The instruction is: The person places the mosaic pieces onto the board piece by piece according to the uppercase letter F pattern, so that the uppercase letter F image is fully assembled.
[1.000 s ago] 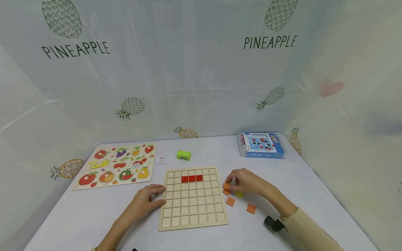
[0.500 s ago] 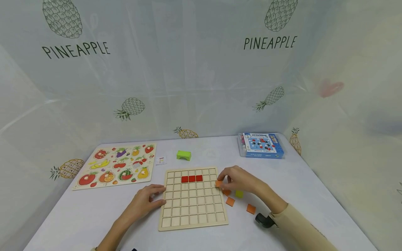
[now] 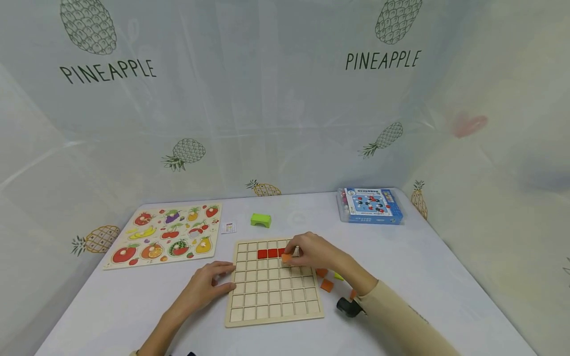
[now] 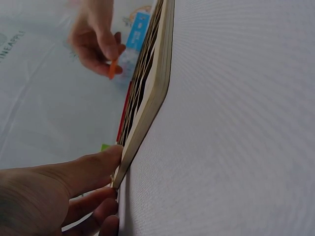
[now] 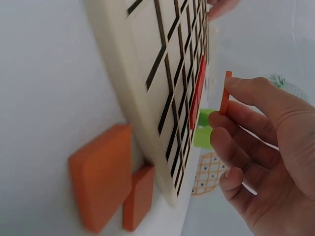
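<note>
Against the board (image 3: 274,299), brace your left hand (image 3: 208,285), fingers apart, and level the orange tile (image 3: 286,258) pinched in your right hand (image 3: 312,250).

Loose tiles (image 3: 327,285) right of grid board (image 3: 251,287), fruit board (image 3: 162,240) behind left.

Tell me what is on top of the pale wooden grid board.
The pale wooden grid board bears three red square tiles side by side. The right hand holds an orange square tile above it; in the head view, that hand hides part of the board from sight.
</note>
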The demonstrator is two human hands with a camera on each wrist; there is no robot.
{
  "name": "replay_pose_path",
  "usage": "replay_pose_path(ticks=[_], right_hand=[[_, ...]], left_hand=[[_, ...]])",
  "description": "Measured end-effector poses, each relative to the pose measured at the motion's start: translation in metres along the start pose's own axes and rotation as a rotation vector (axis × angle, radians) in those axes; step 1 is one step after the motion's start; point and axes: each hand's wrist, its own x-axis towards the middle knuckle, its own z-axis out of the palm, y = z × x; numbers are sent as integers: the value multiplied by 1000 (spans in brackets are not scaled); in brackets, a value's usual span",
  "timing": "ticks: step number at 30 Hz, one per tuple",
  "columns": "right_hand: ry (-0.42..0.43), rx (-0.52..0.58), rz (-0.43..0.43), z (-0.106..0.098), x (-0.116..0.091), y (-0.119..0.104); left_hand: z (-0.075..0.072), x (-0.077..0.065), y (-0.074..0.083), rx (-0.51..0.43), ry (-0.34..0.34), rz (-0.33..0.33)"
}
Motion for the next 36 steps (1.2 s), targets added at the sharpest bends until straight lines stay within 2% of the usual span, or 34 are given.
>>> replay_pose_path(ticks=[6,13,23,36], right_hand=[[-9,-20,-21,8,17,-10],[-2,-99,-29,20,31,-17],[-32,-134,-37,29,41,-28],[-22,-147,-25,37,49,-32]], left_hand=[[0,0,0,7,-4,0],[0,0,0,2,-2,5],[2,1,-1,16,1,-17],[1,0,-1,15,0,-1]])
